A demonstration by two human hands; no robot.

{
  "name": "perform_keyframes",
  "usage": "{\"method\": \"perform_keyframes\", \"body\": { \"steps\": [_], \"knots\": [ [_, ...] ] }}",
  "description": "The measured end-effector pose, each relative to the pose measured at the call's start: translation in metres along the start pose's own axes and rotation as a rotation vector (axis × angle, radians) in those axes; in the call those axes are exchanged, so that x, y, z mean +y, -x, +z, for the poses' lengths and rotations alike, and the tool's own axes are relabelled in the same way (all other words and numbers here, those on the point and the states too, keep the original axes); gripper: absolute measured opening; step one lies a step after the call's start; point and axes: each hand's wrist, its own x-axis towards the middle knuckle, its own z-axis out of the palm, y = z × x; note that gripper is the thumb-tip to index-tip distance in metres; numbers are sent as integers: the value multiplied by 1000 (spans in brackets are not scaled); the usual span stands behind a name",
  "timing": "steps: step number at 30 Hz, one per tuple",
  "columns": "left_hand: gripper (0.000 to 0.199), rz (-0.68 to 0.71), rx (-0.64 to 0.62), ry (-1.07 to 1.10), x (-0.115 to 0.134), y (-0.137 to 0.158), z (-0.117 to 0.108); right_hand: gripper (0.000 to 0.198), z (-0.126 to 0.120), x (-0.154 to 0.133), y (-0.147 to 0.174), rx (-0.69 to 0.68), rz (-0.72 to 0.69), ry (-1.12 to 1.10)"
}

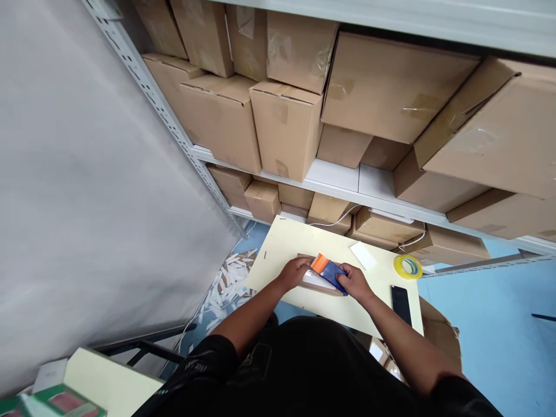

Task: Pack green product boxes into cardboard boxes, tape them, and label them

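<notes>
A flat blue-and-orange box point(330, 273) is held tilted over the table. My right hand point(355, 282) grips its blue end, thumb on top. At the orange end, the fingers of my left hand point(295, 272) are closed around the edge; their tips are partly hidden. Under the box lies a shallow brown cardboard piece point(306, 285) with something white and shiny in it, mostly covered by the box and my hands.
On the cream table point(278, 243) are a white card or small box point(363, 255), a yellow tape roll point(408, 267) and a black phone point(400, 305). Shelves with cardboard boxes point(284, 127) stand behind. White scraps point(228, 281) litter the floor at left, beside a grey wall point(87, 174).
</notes>
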Motion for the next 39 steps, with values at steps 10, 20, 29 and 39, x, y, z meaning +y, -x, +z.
{"method": "perform_keyframes", "body": {
  "steps": [10, 20, 29, 39],
  "knots": [
    [42, -458, -113, 540, 16, -15, -14, 43, 3, 10, -13, -51, -21, 82],
    [44, -489, -65, 828, 23, -8, -5, 43, -2, 7, -14, -68, -15, 112],
    [52, -507, -155, 922, -2, 1, -5, 42, -3, -9, -10, -152, 69, 161],
    [51, -504, -228, 902, 1, -1, -10, 43, -5, 1, -7, -142, 31, 48]
  ]
}}
